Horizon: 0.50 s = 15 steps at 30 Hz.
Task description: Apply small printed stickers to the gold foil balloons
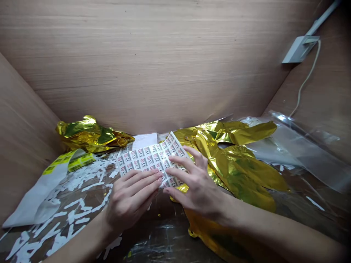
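Note:
A white sheet of stickers (148, 159), printed with rows of small CE marks and red prohibition signs, is tilted up in front of me. My left hand (134, 193) holds its lower edge, fingers together across the front and thumb hidden. My right hand (192, 179) has its fingers spread over the right part of the sheet, fingertips touching or very near it. The right thumb points left just below the sheet's edge. Behind and under my right hand lie flat gold foil balloons (233, 164).
Crumpled gold foil (90, 135) lies back left, near a curled strip of yellow labels (60, 160). White paper scraps (74, 215) litter the left. Clear plastic bags (304, 153) lie at right. Wooden panels (153, 65) enclose the table; a socket (301, 49) with cable hangs right.

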Available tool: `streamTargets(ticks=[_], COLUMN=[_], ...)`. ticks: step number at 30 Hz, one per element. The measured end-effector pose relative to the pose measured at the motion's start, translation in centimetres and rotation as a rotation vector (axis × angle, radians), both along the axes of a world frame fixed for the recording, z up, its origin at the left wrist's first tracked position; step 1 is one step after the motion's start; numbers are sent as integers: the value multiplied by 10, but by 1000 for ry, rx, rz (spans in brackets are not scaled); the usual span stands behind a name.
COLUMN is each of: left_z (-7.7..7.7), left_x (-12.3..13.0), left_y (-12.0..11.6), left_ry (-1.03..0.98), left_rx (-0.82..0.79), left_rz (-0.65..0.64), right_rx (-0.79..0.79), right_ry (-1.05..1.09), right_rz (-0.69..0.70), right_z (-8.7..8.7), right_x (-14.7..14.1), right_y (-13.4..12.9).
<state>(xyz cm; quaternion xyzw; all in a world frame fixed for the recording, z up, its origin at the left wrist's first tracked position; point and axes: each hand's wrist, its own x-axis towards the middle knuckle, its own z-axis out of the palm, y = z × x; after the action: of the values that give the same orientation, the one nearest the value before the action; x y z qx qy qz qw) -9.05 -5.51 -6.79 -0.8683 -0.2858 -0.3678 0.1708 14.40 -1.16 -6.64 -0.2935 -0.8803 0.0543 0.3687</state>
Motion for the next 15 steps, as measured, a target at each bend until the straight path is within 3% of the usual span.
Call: streamTargets(ticks=[4, 7, 10, 15], left_z=[1, 2, 2, 8], left_x=[1, 4, 8, 15], left_y=[-1, 0, 0, -7], left_ry=[-3, -11, -19, -91], left_rx=[-11, -18, -32, -102], left_rz=[10, 33, 56, 98], right_rx=[-22, -35, -23, -34], right_ry=[-76, -128, -41, 27], right_rz=[10, 104, 189, 165], right_z=[1, 0, -2, -3], right_x=[0, 3, 4, 6], right_y=[1, 8, 13, 11])
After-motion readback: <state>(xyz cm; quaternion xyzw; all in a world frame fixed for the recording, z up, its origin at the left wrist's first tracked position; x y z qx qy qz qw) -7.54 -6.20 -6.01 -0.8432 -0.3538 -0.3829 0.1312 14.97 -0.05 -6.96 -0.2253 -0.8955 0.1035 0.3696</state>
